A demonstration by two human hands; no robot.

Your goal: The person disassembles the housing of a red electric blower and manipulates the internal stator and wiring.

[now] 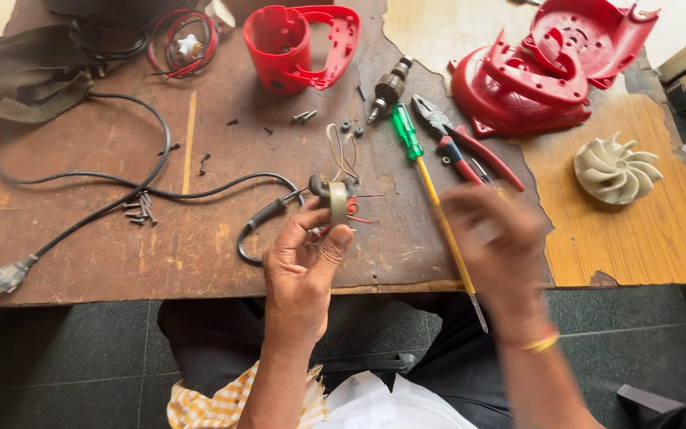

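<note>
Workbench (200, 238) of worn brown board fills most of the view, and every place here is told from the green-handled screwdriver (437, 208) lying on it, handle far from the person, tip hanging over the near edge. Right of the screwdriver, beyond its handle, two red plastic housing shells (549, 75) lie stacked. Left of its handle stands a third red housing piece (295, 46), open side up. A long black power cord (121, 187) runs well to the left of the screwdriver, ending in a plug (5, 278) at the near left edge of the board. Far left, a dark cloth (25, 75) lies bunched. To the right of the screwdriver, well apart, a pale fan impeller (617, 168) rests on lighter wood. Just right of the handle lie red-handled pliers (470, 147), and just left of the handle a small motor rotor (389, 86) lies tilted.

The right hand (498, 246) is blurred, held over the screwdriver's shaft; whether its fingers are spread or curled cannot be told. The left hand (303, 270), left of the shaft, is raised above the near edge of the board, thumb and fingers pinching a small wound coil part (335, 199) with thin wires coming off it.

Loose dark screws (140, 210) lie scattered well left of the screwdriver
</note>
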